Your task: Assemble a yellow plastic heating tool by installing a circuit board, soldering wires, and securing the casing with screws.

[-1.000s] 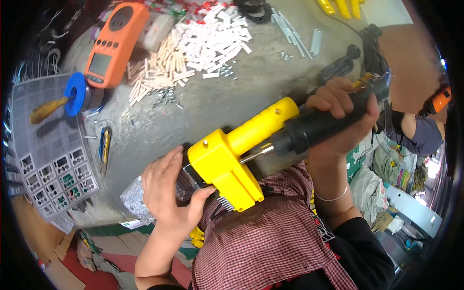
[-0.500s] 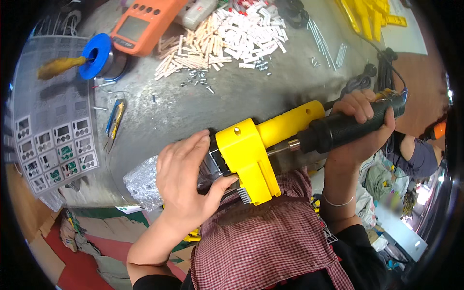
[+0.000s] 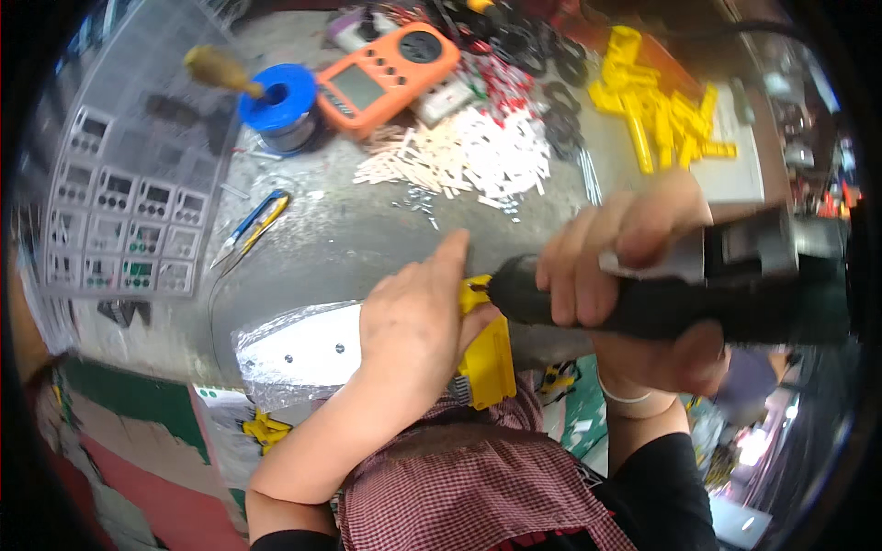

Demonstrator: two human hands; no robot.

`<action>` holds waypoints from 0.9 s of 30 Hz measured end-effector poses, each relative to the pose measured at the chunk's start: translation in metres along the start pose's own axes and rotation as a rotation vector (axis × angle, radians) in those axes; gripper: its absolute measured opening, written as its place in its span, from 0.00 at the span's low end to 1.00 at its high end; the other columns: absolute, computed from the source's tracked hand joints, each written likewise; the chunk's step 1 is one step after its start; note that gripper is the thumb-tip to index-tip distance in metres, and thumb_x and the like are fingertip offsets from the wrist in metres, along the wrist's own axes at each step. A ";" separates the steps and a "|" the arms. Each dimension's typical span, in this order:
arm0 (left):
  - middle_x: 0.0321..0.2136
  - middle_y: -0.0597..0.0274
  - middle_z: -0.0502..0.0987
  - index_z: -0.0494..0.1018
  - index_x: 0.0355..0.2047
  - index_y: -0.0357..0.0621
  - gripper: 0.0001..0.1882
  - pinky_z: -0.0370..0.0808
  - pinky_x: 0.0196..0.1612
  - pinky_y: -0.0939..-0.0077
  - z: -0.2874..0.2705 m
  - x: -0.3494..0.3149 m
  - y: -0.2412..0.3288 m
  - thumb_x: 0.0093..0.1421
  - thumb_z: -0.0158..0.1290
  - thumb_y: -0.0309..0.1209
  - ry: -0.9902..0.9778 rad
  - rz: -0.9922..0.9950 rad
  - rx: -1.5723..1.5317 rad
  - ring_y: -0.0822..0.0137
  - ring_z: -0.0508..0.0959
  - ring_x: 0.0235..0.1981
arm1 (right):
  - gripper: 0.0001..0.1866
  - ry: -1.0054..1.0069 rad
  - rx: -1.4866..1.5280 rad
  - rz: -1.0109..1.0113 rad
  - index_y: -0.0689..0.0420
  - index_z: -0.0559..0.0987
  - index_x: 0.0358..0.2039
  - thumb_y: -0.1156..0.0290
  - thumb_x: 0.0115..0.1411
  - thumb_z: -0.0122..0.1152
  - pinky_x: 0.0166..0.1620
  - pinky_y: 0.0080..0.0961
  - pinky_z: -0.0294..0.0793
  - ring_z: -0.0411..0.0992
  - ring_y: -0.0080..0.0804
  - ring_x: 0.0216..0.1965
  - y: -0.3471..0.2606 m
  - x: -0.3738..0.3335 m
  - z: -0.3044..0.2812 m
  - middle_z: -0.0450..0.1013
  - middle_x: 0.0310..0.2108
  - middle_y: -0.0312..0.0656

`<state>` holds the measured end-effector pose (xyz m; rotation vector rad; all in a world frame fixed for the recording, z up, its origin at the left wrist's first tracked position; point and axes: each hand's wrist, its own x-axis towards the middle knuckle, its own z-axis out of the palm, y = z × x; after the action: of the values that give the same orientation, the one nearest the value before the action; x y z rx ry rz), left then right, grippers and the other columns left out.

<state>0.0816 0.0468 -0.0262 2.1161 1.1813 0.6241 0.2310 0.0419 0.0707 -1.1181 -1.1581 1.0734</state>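
Observation:
In front of my apron lies a yellow plastic housing (image 3: 489,367), its upper part largely covered by my hand. My left hand (image 3: 413,317) grips it, thumb across the yellow side. My right hand (image 3: 625,266) is wrapped round a black electric screwdriver (image 3: 735,308), held level and slightly blurred. The screwdriver's dark nose points left at the housing, close to the left fingers; I cannot tell whether its bit touches a screw. Beside my left wrist a white blade-shaped plate (image 3: 308,347) with dark holes sits in clear plastic wrap.
Snips (image 3: 253,225) lie left of a blue solder spool (image 3: 280,106). An orange multimeter (image 3: 386,78) stands behind white and cream sleeves (image 3: 496,156) and small screws (image 3: 418,202). Yellow plastic parts (image 3: 657,110) are piled far right. A printed parts sheet (image 3: 138,184) covers the left.
The screwdriver has swung up closer to the view, and the housing has turned. My left hand has shifted right with it. The view has moved, showing the white plate and more of the far table.

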 end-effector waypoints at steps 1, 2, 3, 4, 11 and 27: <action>0.27 0.60 0.76 0.65 0.54 0.37 0.38 0.73 0.35 0.67 0.003 0.001 0.001 0.45 0.67 0.37 0.029 0.030 -0.014 0.59 0.78 0.31 | 0.36 0.003 -0.003 0.003 0.53 0.64 0.33 0.36 0.43 0.70 0.31 0.27 0.71 0.68 0.27 0.20 -0.005 -0.004 0.002 0.67 0.20 0.32; 0.27 0.60 0.76 0.65 0.54 0.37 0.38 0.73 0.35 0.67 0.006 0.000 0.003 0.45 0.67 0.37 0.054 0.015 -0.024 0.59 0.78 0.31 | 0.37 0.006 -0.004 0.007 0.53 0.65 0.32 0.36 0.41 0.72 0.31 0.27 0.71 0.69 0.28 0.19 -0.008 -0.008 0.006 0.68 0.20 0.33; 0.27 0.61 0.75 0.65 0.53 0.38 0.37 0.73 0.35 0.68 0.008 -0.001 0.004 0.45 0.67 0.38 0.077 0.039 -0.014 0.60 0.77 0.30 | 0.38 0.025 0.007 -0.034 0.53 0.65 0.32 0.37 0.38 0.75 0.30 0.28 0.71 0.69 0.28 0.18 -0.009 -0.009 0.012 0.69 0.19 0.33; 0.26 0.63 0.74 0.65 0.53 0.38 0.37 0.72 0.34 0.69 0.010 -0.001 0.002 0.44 0.67 0.38 0.104 0.057 0.000 0.62 0.77 0.30 | 0.38 -0.060 0.046 -0.095 0.54 0.65 0.33 0.37 0.38 0.75 0.30 0.27 0.71 0.68 0.28 0.17 0.003 -0.007 0.010 0.69 0.19 0.34; 0.27 0.63 0.74 0.66 0.47 0.41 0.31 0.72 0.34 0.68 0.005 0.003 0.006 0.45 0.66 0.38 0.039 0.029 -0.042 0.61 0.77 0.31 | 0.35 -0.354 0.114 -0.231 0.54 0.67 0.36 0.42 0.44 0.74 0.29 0.26 0.70 0.69 0.28 0.19 0.013 0.012 -0.003 0.70 0.21 0.35; 0.38 0.48 0.78 0.71 0.50 0.38 0.35 0.71 0.45 0.58 -0.013 -0.020 -0.004 0.46 0.65 0.46 0.063 0.099 -0.008 0.47 0.77 0.40 | 0.27 0.321 -0.109 0.036 0.65 0.70 0.51 0.59 0.58 0.62 0.35 0.24 0.74 0.73 0.29 0.28 -0.066 -0.007 -0.136 0.73 0.26 0.41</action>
<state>0.0613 0.0351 -0.0221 2.1732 1.1107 0.7441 0.3684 0.0146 0.1269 -1.3463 -0.9521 0.8273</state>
